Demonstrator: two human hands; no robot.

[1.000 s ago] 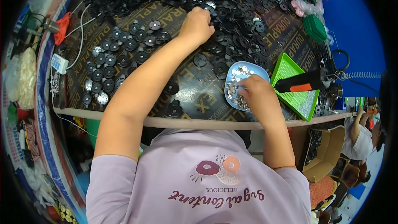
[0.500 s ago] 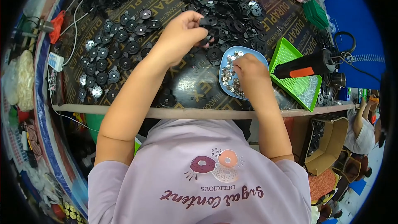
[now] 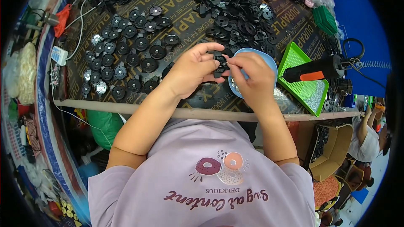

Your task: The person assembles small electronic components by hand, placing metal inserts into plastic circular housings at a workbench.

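Two hands — left hand [image 3: 194, 68], right hand [image 3: 251, 75] — were pinched together on one black plastic part [image 3: 219, 63]; rows of finished discs [image 3: 122, 59] were laid out, a heap [image 3: 235, 0] left.

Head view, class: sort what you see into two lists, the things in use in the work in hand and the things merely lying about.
In use:
left hand
right hand
small black part, held between both hands
blue dish under the right hand

Lying about:
green tray
black and orange tool on the tray
white power strip
cardboard box
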